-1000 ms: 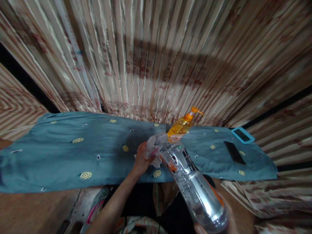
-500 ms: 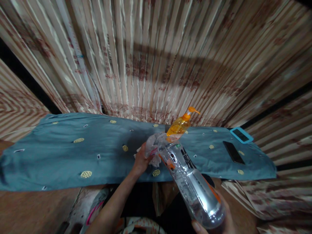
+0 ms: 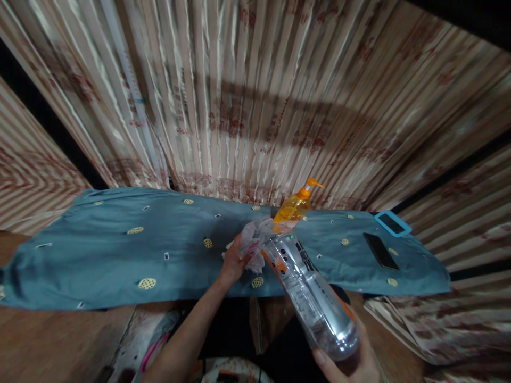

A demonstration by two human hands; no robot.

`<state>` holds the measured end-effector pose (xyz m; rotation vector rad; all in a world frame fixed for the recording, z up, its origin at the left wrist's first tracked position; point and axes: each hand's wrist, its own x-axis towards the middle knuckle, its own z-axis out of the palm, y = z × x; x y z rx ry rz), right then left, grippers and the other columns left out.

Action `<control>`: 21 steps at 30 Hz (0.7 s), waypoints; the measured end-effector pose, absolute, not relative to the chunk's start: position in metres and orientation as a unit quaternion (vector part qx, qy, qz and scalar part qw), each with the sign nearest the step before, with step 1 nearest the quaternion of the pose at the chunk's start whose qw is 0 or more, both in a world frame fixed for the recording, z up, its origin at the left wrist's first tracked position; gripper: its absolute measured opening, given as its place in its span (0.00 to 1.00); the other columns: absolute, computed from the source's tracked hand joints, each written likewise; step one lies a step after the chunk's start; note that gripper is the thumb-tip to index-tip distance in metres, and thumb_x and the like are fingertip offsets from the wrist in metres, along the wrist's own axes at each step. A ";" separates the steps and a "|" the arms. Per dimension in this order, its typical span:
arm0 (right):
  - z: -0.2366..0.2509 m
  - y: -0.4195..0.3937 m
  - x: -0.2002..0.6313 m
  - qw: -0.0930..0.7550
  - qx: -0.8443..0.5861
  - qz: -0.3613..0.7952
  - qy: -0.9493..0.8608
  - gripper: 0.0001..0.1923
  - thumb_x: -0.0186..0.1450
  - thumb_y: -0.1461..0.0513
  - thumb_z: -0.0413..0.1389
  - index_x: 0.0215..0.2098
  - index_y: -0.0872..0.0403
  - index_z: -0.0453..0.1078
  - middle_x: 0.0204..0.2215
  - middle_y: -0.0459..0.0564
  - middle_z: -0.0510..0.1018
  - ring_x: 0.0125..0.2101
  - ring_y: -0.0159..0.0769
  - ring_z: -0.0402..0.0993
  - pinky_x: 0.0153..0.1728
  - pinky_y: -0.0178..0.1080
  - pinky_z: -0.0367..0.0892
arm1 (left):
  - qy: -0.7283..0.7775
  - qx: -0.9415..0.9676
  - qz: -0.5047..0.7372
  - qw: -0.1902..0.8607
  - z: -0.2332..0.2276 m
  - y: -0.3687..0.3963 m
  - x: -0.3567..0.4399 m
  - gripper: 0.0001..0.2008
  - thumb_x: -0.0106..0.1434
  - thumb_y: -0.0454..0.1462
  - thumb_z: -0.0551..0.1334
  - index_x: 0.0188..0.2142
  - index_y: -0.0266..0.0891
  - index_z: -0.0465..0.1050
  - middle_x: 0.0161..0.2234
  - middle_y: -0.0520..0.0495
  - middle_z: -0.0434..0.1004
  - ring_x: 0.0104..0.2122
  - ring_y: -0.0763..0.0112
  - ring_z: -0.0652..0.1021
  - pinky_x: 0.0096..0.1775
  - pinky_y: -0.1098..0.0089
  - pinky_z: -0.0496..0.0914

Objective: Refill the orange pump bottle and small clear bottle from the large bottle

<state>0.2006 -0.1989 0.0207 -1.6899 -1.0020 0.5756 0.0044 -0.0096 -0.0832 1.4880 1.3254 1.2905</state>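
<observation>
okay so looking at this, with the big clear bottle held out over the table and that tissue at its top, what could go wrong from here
The right hand grips only the base of the clear bottle, which is tilted with its neck toward the table; it could slip or swing. Its neck sits close to the orange pump bottle, which a nudge might topple. The left hand presses crumpled tissue at the neck; any leak could wet the blue cloth, and the black phone lies on it.

Orange pump bottle point(image 3: 296, 205) on blue cloth point(image 3: 120, 250), black phone point(image 3: 380, 250), blue-cased phone point(image 3: 392, 223), striped curtain point(image 3: 255, 106)
</observation>
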 end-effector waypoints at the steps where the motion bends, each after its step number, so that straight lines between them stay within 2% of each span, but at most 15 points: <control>1: 0.019 -0.199 0.201 0.526 -0.700 0.246 -0.416 0.44 0.54 0.42 0.61 0.60 0.57 0.59 0.54 0.59 0.76 0.52 0.49 0.76 0.49 0.43 0.72 | 0.516 0.581 0.504 0.378 -0.083 -0.010 0.004 0.31 0.55 0.44 0.69 0.57 0.42 0.67 0.50 0.44 0.80 0.50 0.51 0.79 0.54 0.56 0.71; 8: 0.013 -0.195 0.203 0.543 -0.690 0.241 -0.414 0.43 0.51 0.42 0.63 0.58 0.56 0.61 0.53 0.58 0.76 0.53 0.51 0.75 0.50 0.44 0.71 | 0.506 0.590 0.506 0.374 -0.083 -0.011 0.004 0.31 0.58 0.44 0.66 0.58 0.39 0.65 0.52 0.41 0.79 0.52 0.52 0.77 0.55 0.54 0.70; 15: 0.018 -0.191 0.208 0.530 -0.682 0.252 -0.436 0.40 0.56 0.43 0.61 0.59 0.57 0.59 0.51 0.58 0.78 0.48 0.46 0.78 0.47 0.42 0.72 | 0.518 0.591 0.507 0.355 -0.081 -0.010 0.004 0.27 0.57 0.46 0.67 0.54 0.40 0.69 0.48 0.41 0.80 0.50 0.50 0.79 0.53 0.56 0.72; 21: 0.026 -0.187 0.208 0.523 -0.688 0.261 -0.429 0.46 0.51 0.38 0.62 0.58 0.56 0.60 0.51 0.56 0.78 0.49 0.47 0.78 0.48 0.40 0.71 | 0.530 0.588 0.490 0.365 -0.083 -0.010 0.005 0.28 0.58 0.46 0.66 0.56 0.40 0.67 0.50 0.42 0.79 0.48 0.53 0.79 0.53 0.55 0.72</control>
